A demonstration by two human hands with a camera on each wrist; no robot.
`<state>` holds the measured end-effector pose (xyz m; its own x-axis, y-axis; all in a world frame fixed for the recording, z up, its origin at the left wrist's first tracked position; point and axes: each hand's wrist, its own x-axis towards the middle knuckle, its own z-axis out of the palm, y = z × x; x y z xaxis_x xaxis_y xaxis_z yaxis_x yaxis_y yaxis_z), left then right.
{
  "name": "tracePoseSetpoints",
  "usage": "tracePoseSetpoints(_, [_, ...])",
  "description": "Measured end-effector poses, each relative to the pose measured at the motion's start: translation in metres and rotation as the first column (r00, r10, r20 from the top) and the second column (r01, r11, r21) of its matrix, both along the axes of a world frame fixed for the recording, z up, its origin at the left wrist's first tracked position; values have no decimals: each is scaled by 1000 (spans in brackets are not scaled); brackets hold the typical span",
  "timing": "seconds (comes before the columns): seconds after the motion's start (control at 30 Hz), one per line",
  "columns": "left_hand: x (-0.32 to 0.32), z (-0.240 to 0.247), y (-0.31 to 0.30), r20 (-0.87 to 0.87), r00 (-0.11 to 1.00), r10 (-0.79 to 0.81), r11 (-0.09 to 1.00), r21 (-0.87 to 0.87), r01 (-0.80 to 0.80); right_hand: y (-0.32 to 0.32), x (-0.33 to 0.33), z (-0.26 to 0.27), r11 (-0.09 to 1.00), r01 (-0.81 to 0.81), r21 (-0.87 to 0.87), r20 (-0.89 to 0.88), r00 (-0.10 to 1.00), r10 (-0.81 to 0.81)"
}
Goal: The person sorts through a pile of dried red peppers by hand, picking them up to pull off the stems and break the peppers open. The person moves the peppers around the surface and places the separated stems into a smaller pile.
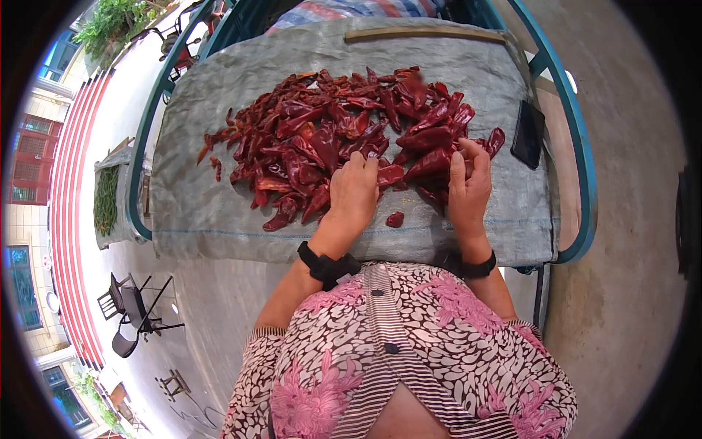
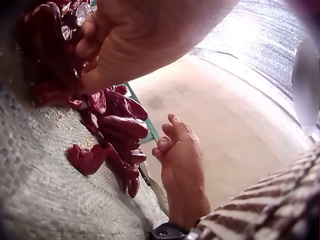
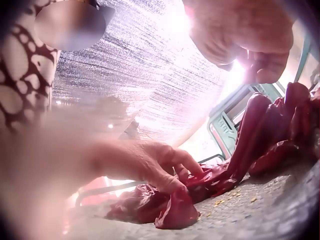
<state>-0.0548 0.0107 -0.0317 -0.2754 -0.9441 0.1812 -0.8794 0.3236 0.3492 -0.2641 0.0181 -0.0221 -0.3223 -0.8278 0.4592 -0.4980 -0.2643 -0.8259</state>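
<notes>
A broad pile of dried red chili peppers lies on a grey-green woven sheet. At the pile's near edge my left hand has its fingers bent down among the peppers. The right wrist view shows that left hand pinching a wrinkled red pepper low over the sheet. My right hand is raised beside the peppers at the right end, its fingers loosely curled. Nothing shows between the fingers of the right hand in the left wrist view. One small pepper piece lies apart between the hands.
To the right on the sheet lies a black phone. A wooden strip runs along the far edge. Teal metal rails flank both sides. Black chairs stand on the floor at left. Yellow seeds dot the sheet.
</notes>
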Motion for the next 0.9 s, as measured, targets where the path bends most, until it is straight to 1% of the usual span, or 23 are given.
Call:
tracePoseSetpoints(0.1, [-1,14,2,-31,999,9,999,48,-8,12,12,6,976,-200,83,-6,980,201])
tracePoseSetpoints(0.13, [-1,19,4,-89,996,-10,999,30,12,13,15,1,957,-258,133,-28,964,264])
tracePoseSetpoints(0.23, [0,29,11,-245,967,-65,998,-13,64,14,28,4,912,-315,262,-114,929,353])
tracePoseSetpoints(0.27, [-1,31,13,-288,954,-84,996,-20,81,14,29,3,915,-327,237,-119,925,361])
tracePoseSetpoints(0.3, [0,32,14,-332,938,-100,995,-28,96,13,32,4,917,-359,174,-79,923,377])
tracePoseSetpoints(0.37, [5,31,16,-316,938,-144,989,-33,141,14,37,6,908,-416,52,0,909,416])
tracePoseSetpoints(0.4, [7,29,16,-308,937,-167,986,-36,164,14,38,3,896,-440,60,-27,897,442])
tracePoseSetpoints(0.47, [9,30,17,-285,945,-163,986,-24,163,12,34,-2,873,-483,75,-85,869,488])
tracePoseSetpoints(0.5, [10,31,18,-273,948,-163,986,-16,165,12,33,-2,870,-480,110,-61,871,488])
tracePoseSetpoints(0.57, [12,29,18,-339,928,-151,985,22,169,13,31,-2,861,-475,179,-10,875,485])
tracePoseSetpoints(0.6, [13,29,18,-370,918,-145,984,40,172,12,31,-3,855,-488,177,37,871,490])
tracePoseSetpoints(0.67, [14,28,17,-369,919,-136,983,65,171,11,30,-7,842,-513,168,130,858,497])
tracePoseSetpoints(0.7, [14,29,17,-370,919,-132,982,78,172,12,30,-7,824,-530,200,186,847,499])
tracePoseSetpoints(0.77, [14,27,18,-417,902,-114,987,53,149,12,31,-5,784,-565,256,296,818,493])
tracePoseSetpoints(0.8, [13,30,17,-440,892,-108,990,39,138,11,31,-3,826,-519,219,271,846,459])
tracePoseSetpoints(0.87, [13,40,19,-317,948,8,995,101,25,9,31,-1,897,-420,140,228,895,384])
tracePoseSetpoints(0.9, [13,46,20,-251,966,67,991,127,-36,8,29,2,904,-403,143,278,893,354])
